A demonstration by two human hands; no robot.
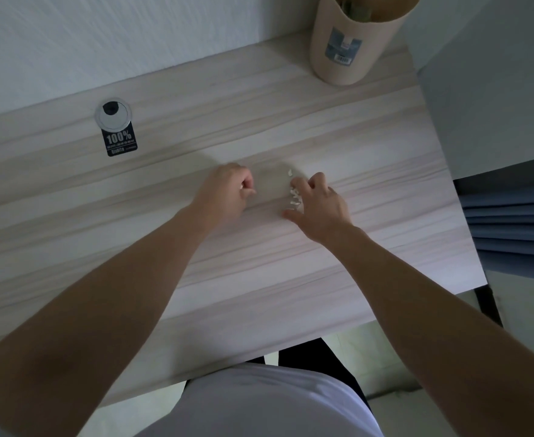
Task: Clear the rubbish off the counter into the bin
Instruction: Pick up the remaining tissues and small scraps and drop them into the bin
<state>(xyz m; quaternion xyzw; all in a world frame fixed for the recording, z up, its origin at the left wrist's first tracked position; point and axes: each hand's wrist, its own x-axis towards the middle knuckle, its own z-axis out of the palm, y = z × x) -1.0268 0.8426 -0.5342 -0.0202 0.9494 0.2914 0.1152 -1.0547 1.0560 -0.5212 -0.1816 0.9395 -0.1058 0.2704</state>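
Observation:
Several small white paper scraps (293,197) lie in a loose row on the pale wood-grain counter (259,263), near its middle. My right hand (317,205) rests just right of them with its fingers spread and curled over the scraps, touching them. My left hand (228,190) is a little to the left, its fingers closed; a bit of white shows at the fingertips. The beige round bin (351,45) stands on the counter at the far right corner, with greenish stuff inside it.
A round cable grommet (113,112) with a black "100%" tag (120,142) sits at the back left. The wall runs along the far edge. The counter's right edge drops to a blue pleated curtain (511,228). My white shirt is at the near edge.

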